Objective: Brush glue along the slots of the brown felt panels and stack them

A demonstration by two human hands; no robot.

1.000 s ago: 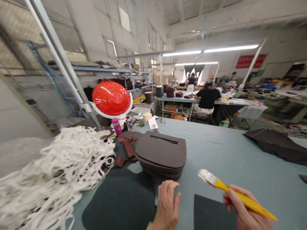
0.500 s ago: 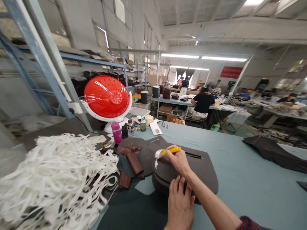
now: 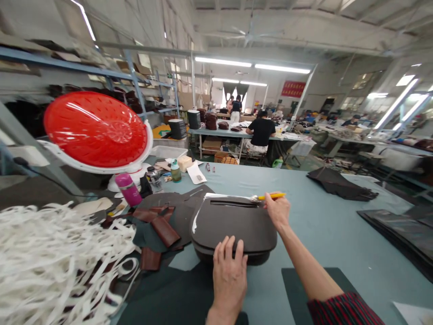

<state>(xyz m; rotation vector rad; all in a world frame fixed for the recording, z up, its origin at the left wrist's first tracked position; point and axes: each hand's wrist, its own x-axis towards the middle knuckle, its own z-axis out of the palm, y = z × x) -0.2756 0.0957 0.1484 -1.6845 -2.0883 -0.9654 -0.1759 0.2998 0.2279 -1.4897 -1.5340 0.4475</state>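
Observation:
A dark brown bag-shaped piece (image 3: pixel 233 225) with a long slot near its far edge lies on the light blue table (image 3: pixel 318 230). My right hand (image 3: pixel 278 210) is closed around the yellow handle of a brush (image 3: pixel 272 196), its white-coated bristles touching the far edge of the piece. A white wet streak runs along that far edge and down the left edge. Flat on the near edge rests my left hand (image 3: pixel 230 271), fingers stretched out and holding nothing.
White strips (image 3: pixel 67 262) are heaped at the left. Reddish-brown leather pieces (image 3: pixel 164 230) lie beside the bag piece. Behind them stand a pink bottle (image 3: pixel 128 189), a green bottle (image 3: pixel 175 171) and a large red lamp-like dish (image 3: pixel 98 131). Dark sheets (image 3: pixel 341 183) lie at right. A person (image 3: pixel 262 133) sits beyond.
My right hand has drawn the brush from the left corner rightward along the far edge, leaving a white streak. My left hand stays on the near edge. The view has turned right.

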